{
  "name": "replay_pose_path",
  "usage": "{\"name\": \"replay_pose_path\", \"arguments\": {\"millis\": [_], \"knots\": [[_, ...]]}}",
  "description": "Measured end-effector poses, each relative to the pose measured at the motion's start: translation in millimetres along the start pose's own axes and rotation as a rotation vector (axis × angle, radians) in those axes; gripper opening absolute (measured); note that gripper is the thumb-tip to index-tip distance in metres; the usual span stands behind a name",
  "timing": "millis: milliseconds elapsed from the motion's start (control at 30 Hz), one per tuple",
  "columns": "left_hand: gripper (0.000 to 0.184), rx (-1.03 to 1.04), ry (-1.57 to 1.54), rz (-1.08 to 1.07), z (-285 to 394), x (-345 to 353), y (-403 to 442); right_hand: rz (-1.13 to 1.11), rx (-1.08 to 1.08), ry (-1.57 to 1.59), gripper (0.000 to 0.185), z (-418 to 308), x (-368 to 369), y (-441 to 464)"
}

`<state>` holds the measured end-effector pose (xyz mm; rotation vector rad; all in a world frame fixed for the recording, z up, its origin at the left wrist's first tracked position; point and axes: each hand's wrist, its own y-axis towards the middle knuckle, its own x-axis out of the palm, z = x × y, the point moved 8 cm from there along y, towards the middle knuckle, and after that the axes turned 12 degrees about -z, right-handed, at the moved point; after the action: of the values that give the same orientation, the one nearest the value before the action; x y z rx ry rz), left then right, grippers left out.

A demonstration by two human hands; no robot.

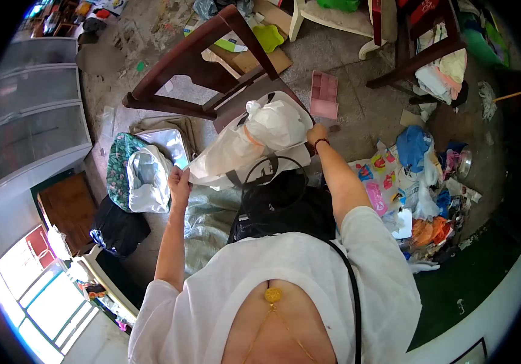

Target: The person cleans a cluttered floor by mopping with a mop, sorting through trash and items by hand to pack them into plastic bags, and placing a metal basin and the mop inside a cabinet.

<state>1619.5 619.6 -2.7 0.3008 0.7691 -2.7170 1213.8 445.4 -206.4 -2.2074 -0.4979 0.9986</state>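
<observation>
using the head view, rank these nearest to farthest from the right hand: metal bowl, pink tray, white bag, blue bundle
From the right hand:
1. White bag: its edge is in the grip.
2. Pink tray: on the floor, just beyond the hand.
3. Blue bundle: off to the right.
4. Metal bowl: farther right, past the bundle.

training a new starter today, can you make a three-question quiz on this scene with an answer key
1. Multiple choice: what do the left grip and right grip hold between them?
a) a mop
b) a white bag
c) a blue cloth

2. True or false: the pink tray lies on the floor.

3. Which grip is nearer the flowered bag?

Key:
1. b
2. True
3. The left grip
</observation>
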Motion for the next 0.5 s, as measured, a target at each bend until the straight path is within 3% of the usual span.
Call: {"name": "replay_pose_path", "arguments": {"millis": [33, 100, 167, 233, 333, 367, 400, 433, 500], "knots": [[0.028, -0.023, -0.019, 0.070, -3.9, -6.3, -1.2, -0.003, 0.010, 0.003, 0.028, -0.2, 1.1, -3.7], [0.026, 0.031, -0.272, 0.153, -3.8, -23.1, 4.1, 0.069, -0.172, -0.142, 0.025, -31.1, -18.1, -4.0], [0.027, 0.043, -0.313, 0.227, -2.2, -58.5, 5.2, 0.187, -0.349, -0.138, 0.023, -71.0, -62.6, -25.3], [0.025, 0.004, -0.312, 0.271, 6.0, -78.3, 0.8, 0.223, -0.384, -0.042, 0.023, -108.8, -113.9, -65.6], [0.021, -0.004, -0.231, 0.290, 17.6, -88.7, -2.4, 0.354, -0.458, 0.012, 0.025, -133.2, -132.5, -101.2], [0.018, 0.001, -0.277, 0.268, 20.7, -86.2, -3.7, 0.384, -0.433, -0.067, 0.022, -149.1, -142.4, -123.6], [0.016, -0.052, -0.303, 0.306, 16.6, -93.3, -5.5, 0.483, -0.557, -0.097, 0.023, -155.8, -134.5, -114.4], [0.015, -0.124, -0.265, 0.335, 15.4, -98.1, -12.2, 0.643, -0.674, -0.441, 0.026, -178.7, -133.2, -142.1], [0.012, -0.110, -0.295, 0.279, 1.7, -112.5, -6.6, 0.786, -0.621, -0.112, 0.027, -179.1, -131.2, -127.0]]}}
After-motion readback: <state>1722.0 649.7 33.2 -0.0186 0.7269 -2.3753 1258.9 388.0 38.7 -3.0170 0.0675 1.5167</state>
